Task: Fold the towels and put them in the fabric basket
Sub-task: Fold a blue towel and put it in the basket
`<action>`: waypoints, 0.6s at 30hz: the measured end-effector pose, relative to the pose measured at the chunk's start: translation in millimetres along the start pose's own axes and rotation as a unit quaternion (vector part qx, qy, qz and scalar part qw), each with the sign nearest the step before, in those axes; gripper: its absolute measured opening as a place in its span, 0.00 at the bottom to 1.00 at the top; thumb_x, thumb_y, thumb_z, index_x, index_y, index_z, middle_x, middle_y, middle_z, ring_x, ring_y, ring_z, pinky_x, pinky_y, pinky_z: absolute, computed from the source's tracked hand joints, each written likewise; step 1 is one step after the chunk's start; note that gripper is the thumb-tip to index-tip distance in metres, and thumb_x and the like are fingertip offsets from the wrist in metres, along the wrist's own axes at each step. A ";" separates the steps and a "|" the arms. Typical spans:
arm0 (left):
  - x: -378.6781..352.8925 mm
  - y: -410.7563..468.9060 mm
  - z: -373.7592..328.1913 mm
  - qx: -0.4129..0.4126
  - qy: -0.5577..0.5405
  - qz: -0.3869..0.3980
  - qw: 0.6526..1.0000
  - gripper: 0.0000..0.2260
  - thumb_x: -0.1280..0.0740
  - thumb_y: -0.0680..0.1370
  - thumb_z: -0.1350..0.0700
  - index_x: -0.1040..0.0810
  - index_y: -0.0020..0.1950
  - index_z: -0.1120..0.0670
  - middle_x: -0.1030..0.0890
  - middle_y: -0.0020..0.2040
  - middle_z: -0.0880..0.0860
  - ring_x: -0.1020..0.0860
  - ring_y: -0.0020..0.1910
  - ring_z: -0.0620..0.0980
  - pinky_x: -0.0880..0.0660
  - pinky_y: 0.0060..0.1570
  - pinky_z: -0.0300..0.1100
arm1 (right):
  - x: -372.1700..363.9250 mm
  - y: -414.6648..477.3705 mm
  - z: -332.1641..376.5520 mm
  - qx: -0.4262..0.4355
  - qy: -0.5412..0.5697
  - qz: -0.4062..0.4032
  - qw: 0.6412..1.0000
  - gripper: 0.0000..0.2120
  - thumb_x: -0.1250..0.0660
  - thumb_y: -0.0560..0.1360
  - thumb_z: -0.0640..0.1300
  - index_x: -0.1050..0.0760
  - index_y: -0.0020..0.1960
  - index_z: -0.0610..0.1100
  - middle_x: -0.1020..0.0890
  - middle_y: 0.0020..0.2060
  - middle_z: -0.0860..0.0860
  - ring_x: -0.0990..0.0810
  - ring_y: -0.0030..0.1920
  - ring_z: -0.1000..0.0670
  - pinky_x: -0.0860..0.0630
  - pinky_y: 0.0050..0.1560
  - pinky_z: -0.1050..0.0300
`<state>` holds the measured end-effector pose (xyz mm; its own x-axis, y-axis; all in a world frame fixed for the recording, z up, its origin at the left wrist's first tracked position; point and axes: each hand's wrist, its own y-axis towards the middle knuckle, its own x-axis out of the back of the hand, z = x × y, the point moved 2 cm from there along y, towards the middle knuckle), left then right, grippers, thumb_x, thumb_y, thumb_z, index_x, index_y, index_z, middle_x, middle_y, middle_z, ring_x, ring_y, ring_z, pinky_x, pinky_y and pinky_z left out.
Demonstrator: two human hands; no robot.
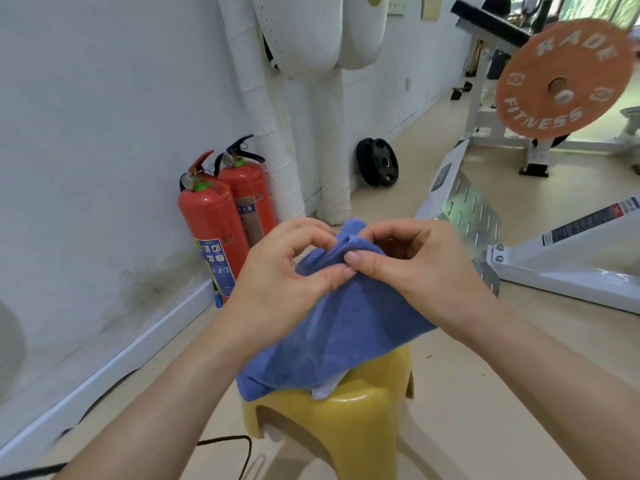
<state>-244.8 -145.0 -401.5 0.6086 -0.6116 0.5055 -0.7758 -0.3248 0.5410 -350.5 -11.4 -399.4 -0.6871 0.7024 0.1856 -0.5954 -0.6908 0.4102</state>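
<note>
Orange weight plate [562, 81], upper right of frame: white raised lettering, lower arc reads "FITNESS"; upper arc is motion-blurred, begins "RAD", last letter uncertain. Rear fire extinguisher [251, 192], left of centre: label bears the Chinese characters 灭火器 on a blue band; smaller print below is illegible. Front fire extinguisher [211, 220]: blue and yellow label with pictogram panels, wording too small to read. White machine beam [588, 221], right edge: dark label strip, print not legible

Matt blue terry-cloth towel [349, 327], glossy yellow plastic stool [349, 420], glossy red extinguishers [214, 220]
</note>
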 end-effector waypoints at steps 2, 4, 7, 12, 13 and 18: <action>9.4 -0.6 -18.3 0.039 -0.114 0.033 0.992 0.07 0.26 0.68 0.56 0.21 0.39 0.57 0.17 0.50 0.49 0.20 0.54 0.48 0.23 0.54 0.45 | 1.0 -4.4 20.0 0.015 0.007 0.012 1.000 0.05 0.24 0.68 0.45 0.16 0.42 0.45 0.15 0.39 0.45 0.16 0.44 0.43 0.21 0.49 0.47; 22.2 -0.6 -34.9 0.075 -0.233 0.059 0.968 0.05 0.30 0.69 0.62 0.24 0.34 0.58 0.16 0.42 0.51 0.17 0.43 0.47 0.22 0.42 0.38 | 4.9 -7.9 39.3 0.026 0.012 0.039 0.999 0.09 0.24 0.66 0.48 0.17 0.41 0.44 0.15 0.39 0.43 0.17 0.41 0.43 0.21 0.46 0.49; 37.4 -1.2 -52.1 0.114 -0.322 0.058 0.938 0.06 0.31 0.68 0.62 0.24 0.32 0.55 0.21 0.31 0.53 0.22 0.30 0.48 0.25 0.31 0.37 | 12.3 -12.3 60.9 0.017 0.023 0.106 0.994 0.08 0.24 0.64 0.47 0.19 0.39 0.46 0.17 0.33 0.50 0.20 0.36 0.54 0.23 0.39 0.60; 34.9 -10.8 -56.9 0.132 -0.272 0.077 0.950 0.09 0.25 0.62 0.55 0.21 0.36 0.58 0.19 0.35 0.55 0.22 0.36 0.52 0.26 0.38 0.44 | 19.4 -20.5 73.7 -0.006 0.004 0.185 0.983 0.07 0.23 0.64 0.45 0.19 0.39 0.47 0.16 0.35 0.47 0.19 0.38 0.52 0.22 0.41 0.56; 33.7 -13.4 -55.7 0.147 -0.279 0.085 0.945 0.12 0.25 0.62 0.54 0.22 0.38 0.61 0.20 0.37 0.57 0.22 0.37 0.53 0.26 0.38 0.44 | 20.1 -21.4 74.3 -0.008 -0.007 0.188 0.982 0.07 0.23 0.65 0.45 0.19 0.40 0.47 0.16 0.36 0.46 0.18 0.39 0.51 0.21 0.42 0.55; 27.7 -25.4 -55.5 0.178 -0.298 0.091 0.933 0.23 0.26 0.63 0.54 0.22 0.52 0.68 0.17 0.47 0.61 0.19 0.44 0.55 0.23 0.43 0.43 | 21.9 -24.7 74.9 -0.006 -0.033 0.189 0.981 0.04 0.26 0.70 0.39 0.19 0.44 0.41 0.15 0.38 0.48 0.18 0.42 0.57 0.21 0.46 0.62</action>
<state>-199.0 -113.6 -363.9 0.3432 -0.9381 0.0458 -0.9279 -0.3311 0.1717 -319.6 33.9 -338.6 -0.8320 0.4049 0.3793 -0.3084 -0.9058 0.2905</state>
